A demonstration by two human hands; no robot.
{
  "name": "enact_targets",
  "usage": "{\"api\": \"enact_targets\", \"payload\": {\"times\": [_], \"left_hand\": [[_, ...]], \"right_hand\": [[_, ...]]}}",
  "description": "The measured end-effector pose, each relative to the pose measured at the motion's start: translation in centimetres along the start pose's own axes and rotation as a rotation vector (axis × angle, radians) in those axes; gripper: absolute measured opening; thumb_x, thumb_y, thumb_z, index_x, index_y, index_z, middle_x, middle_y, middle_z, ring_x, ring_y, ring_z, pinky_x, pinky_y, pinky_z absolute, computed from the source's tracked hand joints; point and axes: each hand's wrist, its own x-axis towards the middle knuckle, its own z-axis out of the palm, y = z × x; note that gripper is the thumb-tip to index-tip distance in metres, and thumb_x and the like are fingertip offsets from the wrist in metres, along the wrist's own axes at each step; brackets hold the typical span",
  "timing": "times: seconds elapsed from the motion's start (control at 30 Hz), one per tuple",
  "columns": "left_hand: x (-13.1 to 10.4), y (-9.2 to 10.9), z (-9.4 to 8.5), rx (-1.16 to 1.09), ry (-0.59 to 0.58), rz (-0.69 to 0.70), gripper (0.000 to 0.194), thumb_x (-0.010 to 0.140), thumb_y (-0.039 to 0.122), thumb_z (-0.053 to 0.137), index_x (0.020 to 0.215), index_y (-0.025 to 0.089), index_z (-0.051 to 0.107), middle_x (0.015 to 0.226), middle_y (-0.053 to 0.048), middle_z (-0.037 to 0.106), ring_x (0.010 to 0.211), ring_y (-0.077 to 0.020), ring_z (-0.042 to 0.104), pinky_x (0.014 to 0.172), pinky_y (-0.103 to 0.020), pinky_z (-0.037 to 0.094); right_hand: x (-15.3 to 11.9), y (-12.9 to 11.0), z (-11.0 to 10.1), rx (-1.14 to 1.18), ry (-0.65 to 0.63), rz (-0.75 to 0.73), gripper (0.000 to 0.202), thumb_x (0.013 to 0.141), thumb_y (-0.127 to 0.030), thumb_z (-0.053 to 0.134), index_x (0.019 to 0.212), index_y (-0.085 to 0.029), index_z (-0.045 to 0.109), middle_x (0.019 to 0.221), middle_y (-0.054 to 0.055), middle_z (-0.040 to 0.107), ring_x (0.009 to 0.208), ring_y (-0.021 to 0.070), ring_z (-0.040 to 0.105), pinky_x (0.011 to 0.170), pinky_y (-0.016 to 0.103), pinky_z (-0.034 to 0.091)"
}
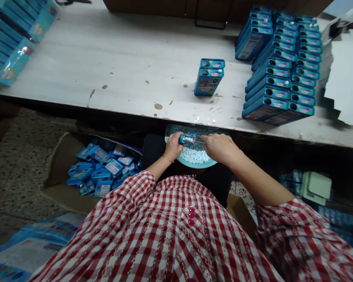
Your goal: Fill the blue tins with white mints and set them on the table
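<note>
My left hand (pixel 173 147) is closed around a small blue candy box (pixel 181 138), whose open end faces right with white pieces showing at it. Pinched in my right hand (pixel 221 149) is a clear scoop (pixel 198 141), its front end at the box's opening. Both hands are above a turquoise tub (pixel 190 165) resting on my lap, filled with small white candies (pixel 195 155). My fingers partly cover the box and the scoop's handle.
Two blue boxes (pixel 208 83) stand on the white table (pixel 120 70), with rows of more (pixel 272 92) at right. Wrapped blue packs (pixel 10 64) lie far left. Below left, a cardboard carton (pixel 57 168) holds loose blue boxes (pixel 106 168). The table edge runs just beyond the tub.
</note>
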Motion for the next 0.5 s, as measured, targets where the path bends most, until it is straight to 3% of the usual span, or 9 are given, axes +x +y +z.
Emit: {"api": "enact_targets", "payload": {"times": [0.13,0.23,0.3,0.4,0.5], "left_hand": [[-0.2,-0.6,-0.3,-0.055,0.054,-0.023,0.034,0.071,0.018,0.061,0.104,0.020,0.056,0.105,-0.007,0.063,0.099,-0.0245,0.056,0.088,-0.038,0.045],[-0.5,-0.9,-1.0,-0.094,0.089,-0.020,0.033,0.072,0.021,0.063,0.104,0.020,0.056,0.105,-0.006,0.063,0.099,-0.0231,0.057,0.090,-0.037,0.045],[-0.7,-1.0,-1.5,-0.109,0.105,-0.011,0.033,0.072,0.022,0.063,0.105,0.020,0.056,0.105,-0.006,0.063,0.099,-0.0224,0.057,0.090,-0.036,0.045],[-1.0,-1.1,-2.2,-0.122,0.136,-0.003,0.034,0.072,0.021,0.065,0.105,0.019,0.057,0.105,-0.007,0.064,0.099,-0.0220,0.058,0.089,-0.034,0.045],[-1.2,-1.4,-2.9,-0.130,0.177,-0.030,0.034,0.072,0.023,0.066,0.104,0.018,0.056,0.104,-0.007,0.064,0.097,-0.0213,0.059,0.089,-0.034,0.046]], "right_hand": [[-0.8,3.1,1.7,0.056,0.055,0.053,0.037,0.091,-0.034,0.040,0.123,-0.026,0.054,0.115,0.010,0.064,0.094,0.0262,0.062,0.078,0.037,0.046],[0.3,6.0,5.7,0.120,0.020,0.152,0.038,0.090,-0.035,0.042,0.126,-0.026,0.051,0.118,0.010,0.062,0.097,0.0262,0.062,0.079,0.037,0.046],[2.3,6.8,9.2,0.166,-0.057,0.221,0.038,0.088,-0.030,0.045,0.125,-0.023,0.052,0.115,0.013,0.063,0.099,0.0264,0.062,0.081,0.038,0.046],[6.4,5.2,13.9,0.297,-0.098,0.254,0.037,0.087,-0.022,0.046,0.122,-0.017,0.056,0.112,0.017,0.064,0.103,0.0262,0.061,0.087,0.039,0.044],[10.2,2.3,16.6,0.424,-0.074,0.182,0.039,0.089,-0.027,0.046,0.125,-0.018,0.056,0.109,0.015,0.066,0.103,0.0246,0.061,0.087,0.035,0.045]]}}
